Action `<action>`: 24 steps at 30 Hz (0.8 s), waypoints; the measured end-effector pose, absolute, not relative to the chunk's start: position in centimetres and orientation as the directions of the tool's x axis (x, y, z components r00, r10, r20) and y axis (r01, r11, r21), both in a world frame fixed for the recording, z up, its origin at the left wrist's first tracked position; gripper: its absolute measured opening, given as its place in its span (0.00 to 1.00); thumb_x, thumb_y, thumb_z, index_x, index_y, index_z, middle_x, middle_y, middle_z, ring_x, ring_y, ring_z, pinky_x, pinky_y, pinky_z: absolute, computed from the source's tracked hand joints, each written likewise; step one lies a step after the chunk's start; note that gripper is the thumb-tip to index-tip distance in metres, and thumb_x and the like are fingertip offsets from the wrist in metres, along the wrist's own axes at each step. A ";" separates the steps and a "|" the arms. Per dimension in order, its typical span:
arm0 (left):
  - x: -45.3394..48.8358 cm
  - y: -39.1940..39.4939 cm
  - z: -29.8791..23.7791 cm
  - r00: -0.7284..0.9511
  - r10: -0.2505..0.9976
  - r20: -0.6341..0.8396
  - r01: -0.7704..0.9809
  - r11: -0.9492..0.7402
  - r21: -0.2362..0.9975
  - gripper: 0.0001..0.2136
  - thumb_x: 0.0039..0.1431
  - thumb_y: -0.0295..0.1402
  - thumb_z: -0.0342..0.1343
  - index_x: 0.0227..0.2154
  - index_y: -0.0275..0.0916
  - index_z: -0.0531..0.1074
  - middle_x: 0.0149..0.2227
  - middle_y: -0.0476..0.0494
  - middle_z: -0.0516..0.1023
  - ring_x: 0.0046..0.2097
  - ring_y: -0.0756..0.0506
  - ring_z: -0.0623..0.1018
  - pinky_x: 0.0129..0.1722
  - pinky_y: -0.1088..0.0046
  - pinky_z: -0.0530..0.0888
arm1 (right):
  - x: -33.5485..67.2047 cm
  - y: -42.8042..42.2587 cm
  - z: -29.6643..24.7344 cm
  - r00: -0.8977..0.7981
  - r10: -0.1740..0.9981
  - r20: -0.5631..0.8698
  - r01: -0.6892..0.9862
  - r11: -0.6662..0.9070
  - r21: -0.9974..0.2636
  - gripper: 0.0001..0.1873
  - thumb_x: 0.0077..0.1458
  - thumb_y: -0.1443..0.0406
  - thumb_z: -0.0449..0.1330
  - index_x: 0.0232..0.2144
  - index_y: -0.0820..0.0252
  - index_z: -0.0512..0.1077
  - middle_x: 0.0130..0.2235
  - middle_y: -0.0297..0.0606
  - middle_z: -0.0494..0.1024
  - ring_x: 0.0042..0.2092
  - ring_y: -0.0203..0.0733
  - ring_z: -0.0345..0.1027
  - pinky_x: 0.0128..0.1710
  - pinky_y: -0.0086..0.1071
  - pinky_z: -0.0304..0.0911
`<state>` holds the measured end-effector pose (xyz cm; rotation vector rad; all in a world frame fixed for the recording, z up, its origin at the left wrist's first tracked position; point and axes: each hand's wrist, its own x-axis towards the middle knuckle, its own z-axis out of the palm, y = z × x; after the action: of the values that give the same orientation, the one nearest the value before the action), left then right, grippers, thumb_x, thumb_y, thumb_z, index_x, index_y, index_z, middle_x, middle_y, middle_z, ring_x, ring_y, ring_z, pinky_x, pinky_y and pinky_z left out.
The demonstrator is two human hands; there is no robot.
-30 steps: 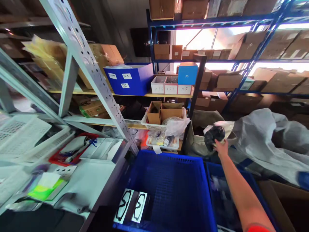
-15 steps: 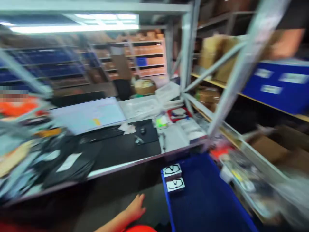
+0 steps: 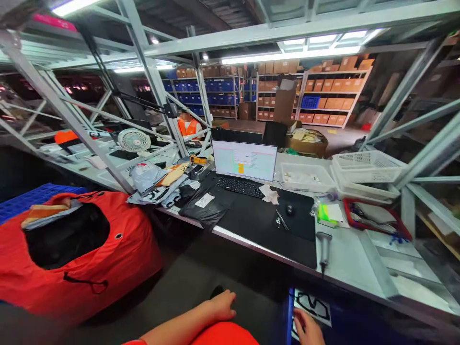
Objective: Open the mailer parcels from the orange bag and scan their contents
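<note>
My left hand hovers low in front of my body, fingers loosely bent and apart, with nothing in it. At the bottom right, my right hand reaches over a blue bin. Its thumb and forefinger are apart beside a flat white box with a black loop-shaped print. Whether the fingers touch the box is unclear. A second white box lies partly hidden behind this hand.
On the desk stand a monitor, keyboard, mouse, barcode scanner, black plastic parcel and white baskets. A big red bag sits open at left. Metal frame posts rise around the desk. A person in an orange vest is beyond.
My view has swung left, bringing the red bag and fan into sight. My right hand has come into view at the white boxes; my left hand stays low in front of me.
</note>
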<state>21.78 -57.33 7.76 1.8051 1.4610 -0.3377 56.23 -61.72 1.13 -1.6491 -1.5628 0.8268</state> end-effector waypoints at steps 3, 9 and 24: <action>18.0 -54.8 7.4 0.299 0.737 -0.606 0.895 0.003 0.445 0.19 0.50 0.35 0.57 0.46 0.37 0.74 0.50 0.36 0.76 0.50 0.36 0.77 0.49 0.61 0.72 | 52.4 -53.8 1.7 0.078 0.995 0.065 0.573 0.009 -0.820 0.21 0.51 0.49 0.50 0.35 0.51 0.77 0.39 0.40 0.80 0.42 0.55 0.76 0.45 0.47 0.73; 9.2 -45.8 6.9 0.299 0.794 -0.529 0.823 0.066 0.564 0.16 0.54 0.33 0.54 0.46 0.41 0.74 0.48 0.41 0.77 0.46 0.42 0.78 0.46 0.68 0.73 | 49.2 -35.2 2.7 0.065 0.968 0.244 0.731 0.121 -0.671 0.27 0.53 0.52 0.50 0.48 0.60 0.73 0.48 0.49 0.74 0.50 0.55 0.71 0.54 0.48 0.66; -2.1 -17.3 7.5 0.172 0.985 0.031 0.782 -0.156 0.603 0.16 0.58 0.27 0.47 0.47 0.40 0.73 0.51 0.38 0.75 0.54 0.41 0.74 0.57 0.61 0.70 | 58.2 -17.3 -4.5 0.501 0.792 0.349 0.831 -0.327 -0.450 0.51 0.47 0.37 0.46 0.57 0.74 0.64 0.54 0.65 0.66 0.60 0.71 0.58 0.57 0.58 0.60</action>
<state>-2.14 -17.33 7.46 2.0008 1.6644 0.5933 58.19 -17.32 -4.50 -2.1638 -1.3248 -0.0875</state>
